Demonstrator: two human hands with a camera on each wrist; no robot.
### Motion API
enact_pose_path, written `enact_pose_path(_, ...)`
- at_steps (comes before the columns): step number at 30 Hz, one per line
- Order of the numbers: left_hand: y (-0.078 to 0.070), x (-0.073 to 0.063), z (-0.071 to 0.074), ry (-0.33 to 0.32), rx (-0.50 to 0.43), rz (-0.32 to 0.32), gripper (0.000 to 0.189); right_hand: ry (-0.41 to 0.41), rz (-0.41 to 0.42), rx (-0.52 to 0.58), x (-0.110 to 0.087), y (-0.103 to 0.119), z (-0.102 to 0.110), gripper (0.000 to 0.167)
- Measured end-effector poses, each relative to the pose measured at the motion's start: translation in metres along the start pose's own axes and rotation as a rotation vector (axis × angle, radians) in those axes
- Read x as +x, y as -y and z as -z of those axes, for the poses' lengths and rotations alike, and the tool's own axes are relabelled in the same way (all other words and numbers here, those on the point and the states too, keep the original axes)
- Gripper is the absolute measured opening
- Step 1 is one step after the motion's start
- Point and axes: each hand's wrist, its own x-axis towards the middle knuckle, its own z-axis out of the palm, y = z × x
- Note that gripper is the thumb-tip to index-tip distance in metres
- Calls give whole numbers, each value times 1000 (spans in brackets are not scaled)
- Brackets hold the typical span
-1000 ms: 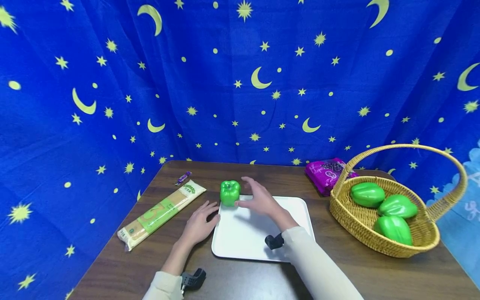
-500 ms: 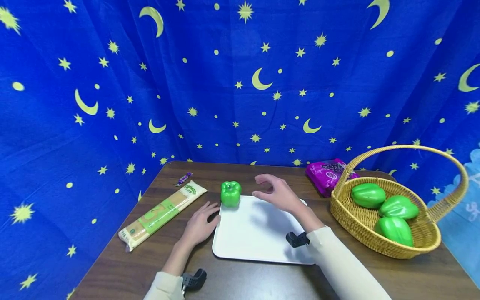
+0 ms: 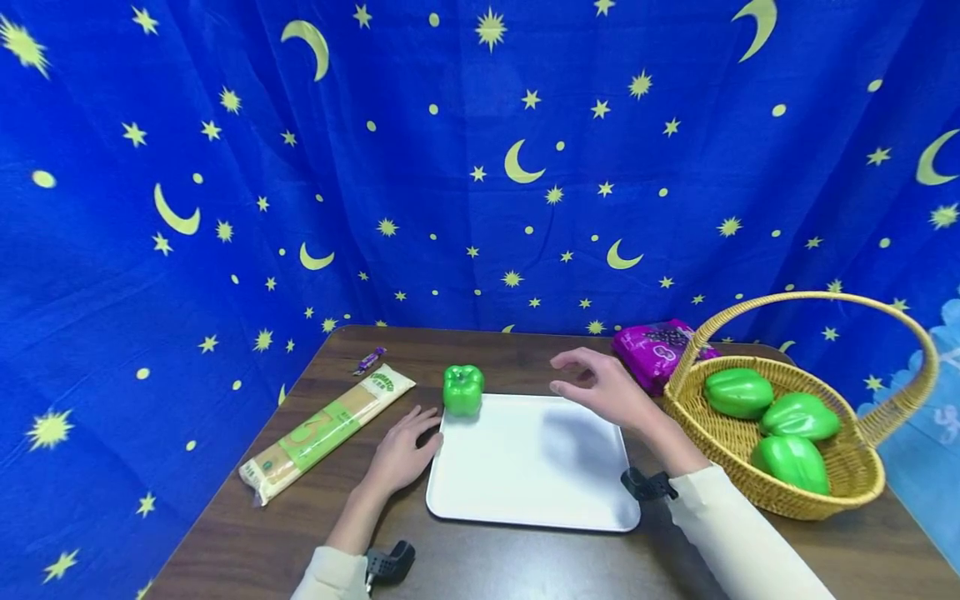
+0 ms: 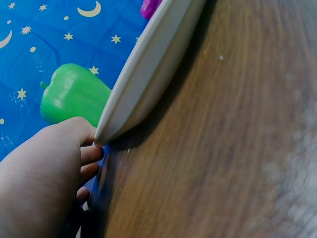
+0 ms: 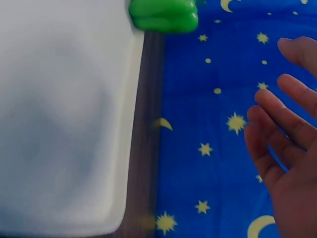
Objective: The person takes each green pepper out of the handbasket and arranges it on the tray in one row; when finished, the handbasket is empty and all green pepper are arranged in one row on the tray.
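Observation:
A green bell pepper [image 3: 463, 390] stands upright at the far left corner of a white tray [image 3: 525, 500]. My left hand [image 3: 403, 452] lies at the tray's left edge, its fingers loosely extended and the thumb at the rim; in the left wrist view the thumb seems to touch that rim. Over the tray's far right corner hovers my right hand [image 3: 609, 392], fingers gently bent and nothing in them, as the right wrist view confirms. To the right, a wicker basket [image 3: 705, 457] with a tall handle holds three green bell peppers [image 3: 799, 415].
A long pack of noodles [image 3: 330, 433] lies left of my left hand. Beyond it is a small purple-wrapped candy [image 3: 370, 360]. A purple package [image 3: 651, 354] sits behind the basket. The wooden table [image 3: 480, 567] ends at a blue star-patterned curtain [image 3: 450, 167].
My right hand has moved away from the pepper on the tray, going right across the tray toward the basket side. The left hand has stayed at the tray's left edge.

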Motion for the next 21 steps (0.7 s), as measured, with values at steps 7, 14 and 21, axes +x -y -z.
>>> enact_pose_path(7, -1, 0, -2, -20, 0, -7, 40, 42, -12, -62, -19, -1, 31, 33)
enact_pose_path(14, -2, -2, -4, -19, 2, -15, 40, 71, -27, -87, -36, -11, 71, 29)
enact_pose_path(21, -2, -1, 0, -23, 1, -11, 40, 109, -118, -138, -53, -25, 107, 26)
